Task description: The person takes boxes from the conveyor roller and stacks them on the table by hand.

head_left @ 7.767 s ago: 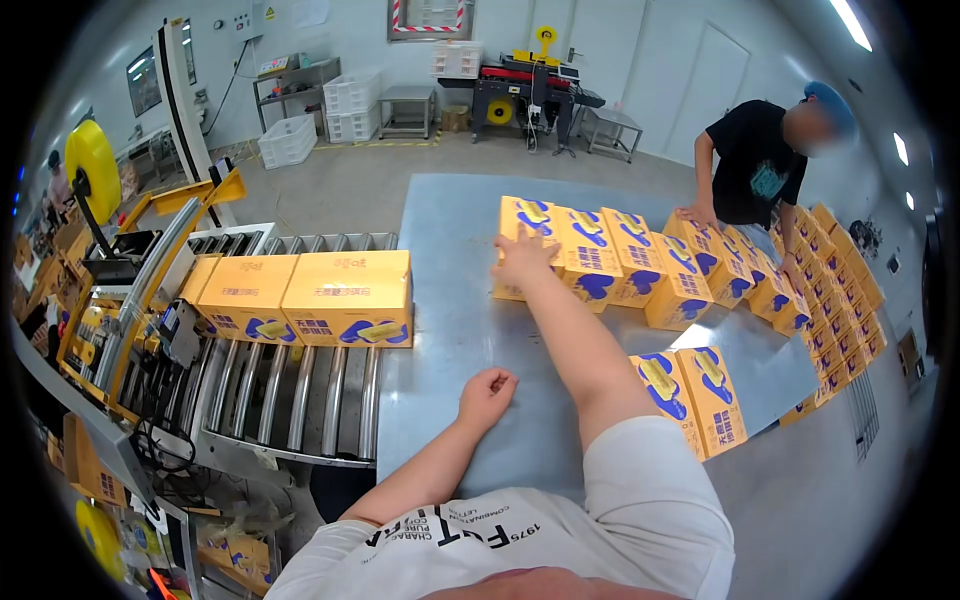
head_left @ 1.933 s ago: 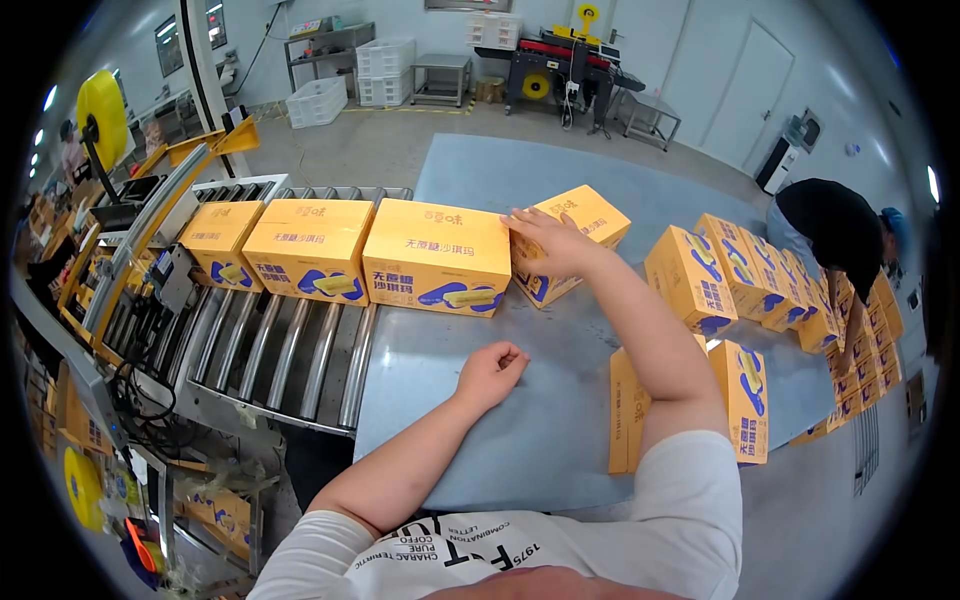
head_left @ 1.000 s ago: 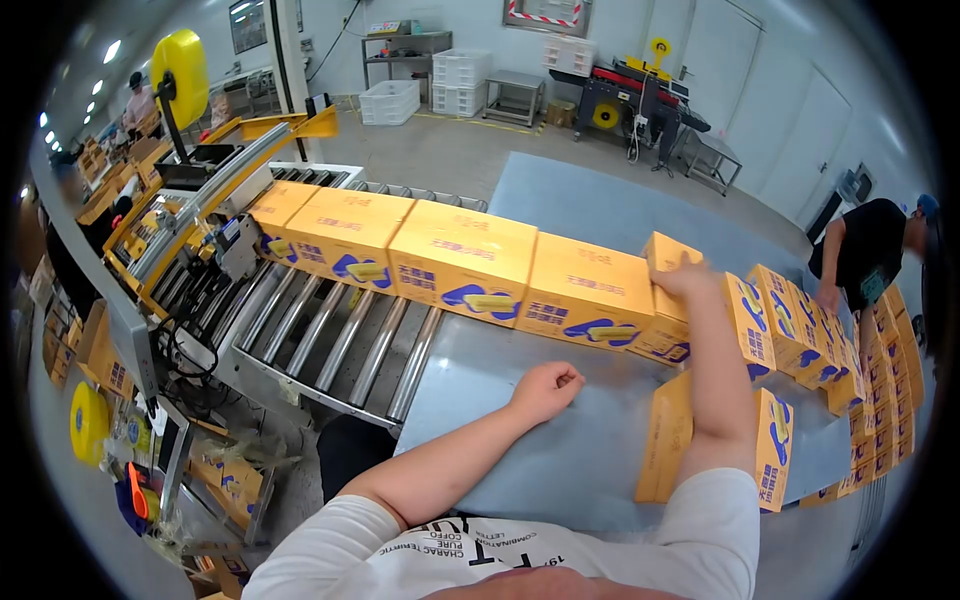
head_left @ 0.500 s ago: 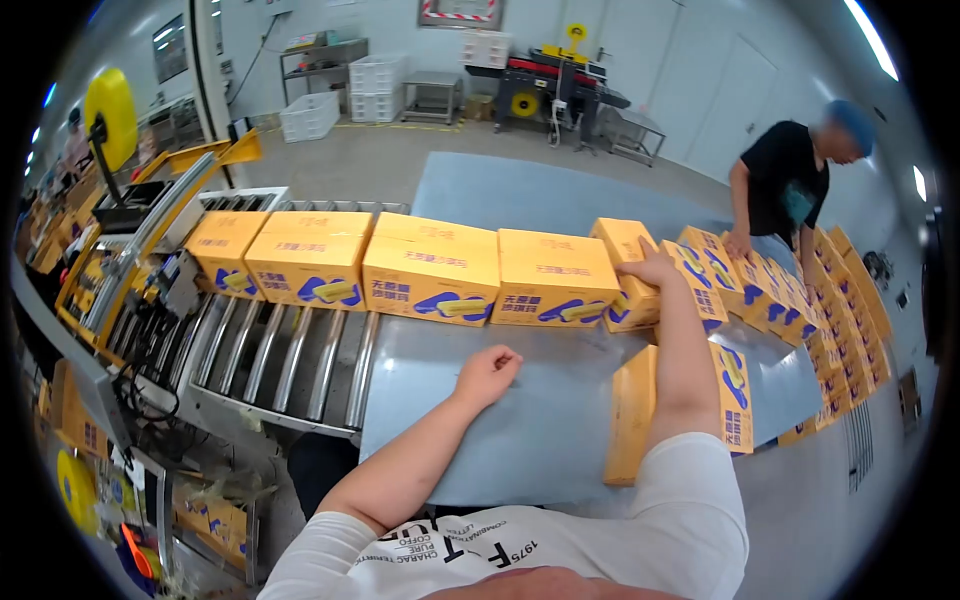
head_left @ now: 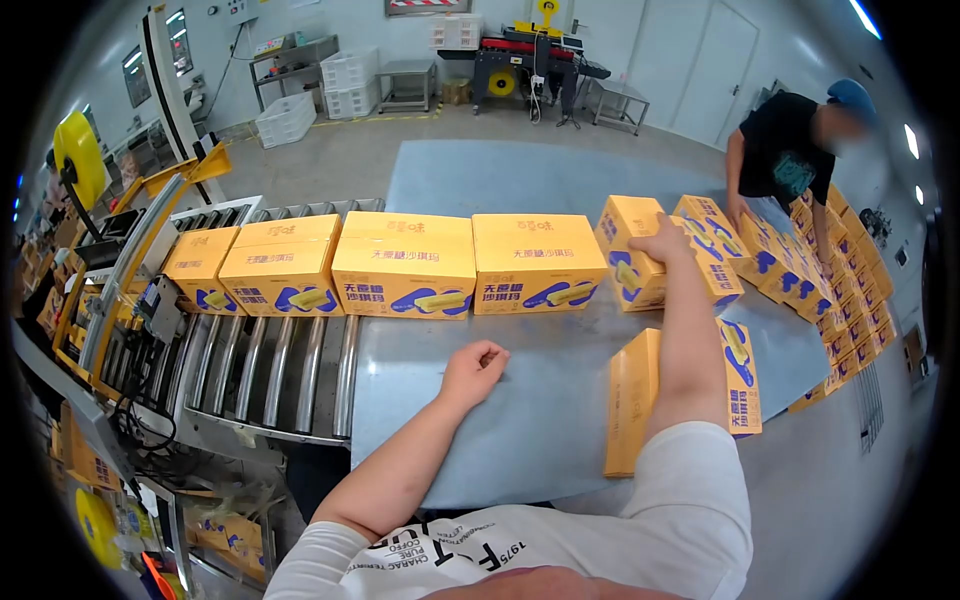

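– Boxes in a row (head_left: 405,265), how many were in place?

– Four I could see well, left of the right hand (head_left: 662,238), going from the shiny rollers (head_left: 274,375) onto the table (head_left: 540,440). That bit looked done.

– What was left?

– One turned box (head_left: 622,262) under that hand, a little apart from the row. More boxes (head_left: 715,270) stood to the hand's right and nearer the body, outside the row.

– Did it squeeze?

– Fingers lay over the top, but I couldn't tell how tight. The left hand (head_left: 475,372) was curled up, holding nothing I saw.

– And the room?

– Smooth, blue-grey tabletop below both hands, grey floor (head_left: 330,162) and pale walls (head_left: 620,45) far past them, a co-worker (head_left: 790,150) off right
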{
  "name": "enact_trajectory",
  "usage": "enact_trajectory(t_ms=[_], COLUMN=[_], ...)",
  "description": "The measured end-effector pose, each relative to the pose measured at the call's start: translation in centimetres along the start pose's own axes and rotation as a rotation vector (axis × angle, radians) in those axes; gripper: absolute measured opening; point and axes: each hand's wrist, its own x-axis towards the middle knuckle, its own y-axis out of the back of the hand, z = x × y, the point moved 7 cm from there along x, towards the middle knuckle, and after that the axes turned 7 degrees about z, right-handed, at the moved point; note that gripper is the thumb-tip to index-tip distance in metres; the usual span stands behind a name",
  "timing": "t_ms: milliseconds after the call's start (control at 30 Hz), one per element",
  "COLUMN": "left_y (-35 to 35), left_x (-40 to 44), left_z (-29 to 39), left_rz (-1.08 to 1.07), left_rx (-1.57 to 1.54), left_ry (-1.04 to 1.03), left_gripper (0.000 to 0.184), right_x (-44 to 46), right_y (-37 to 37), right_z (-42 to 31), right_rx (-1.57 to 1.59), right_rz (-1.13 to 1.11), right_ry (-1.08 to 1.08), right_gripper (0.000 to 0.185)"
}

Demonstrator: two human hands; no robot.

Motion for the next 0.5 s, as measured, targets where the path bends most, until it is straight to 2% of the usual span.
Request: enact_trajectory(t_ms=[100, 200, 300, 367, 400, 467, 500], left_y=[0.1, 0.1, 0.2, 0.1, 0.0, 0.1, 0.1], left_x=[0.1, -0.1, -0.2, -0.1, -0.1, -0.2, -0.3], left_z=[0.0, 0.7, 0.8, 1.0, 1.0, 1.1, 1.3], left_rz=[0.001, 0.011, 0.009, 0.004, 0.001, 0.003, 0.006], left_rx=[0.021, 0.028, 0.043, 0.061, 0.071, 0.086, 0.093], left_ry=[0.001, 0.01, 0.003, -0.002, 0.0, 0.01, 0.018], left_gripper=[0.015, 0.016, 0.02, 0.02, 0.019, 0.017, 0.017], right_x=[0.3, -0.3, 2.9, 0.8, -3.7, -8.3, -9.2], right_y=[1.0, 2.9, 1.8, 1.8, 2.7, -0.4, -1.0], right_z=[2.4, 3.2, 2.7, -2.8, -7.3, -12.1, -13.1], right_rx=[-0.023, -0.336, -0.013, 0.192, 0.085, 0.155, 0.045], right_rz=[0.073, 0.276, 0.263, 0.048, 0.014, -0.278, -0.25], right_ry=[-0.083, -0.17, 0.066, 0.448, 0.656, 0.925, 0.936], right_gripper=[0.103, 0.09, 0.083, 0.094, 0.101, 0.12, 0.122])
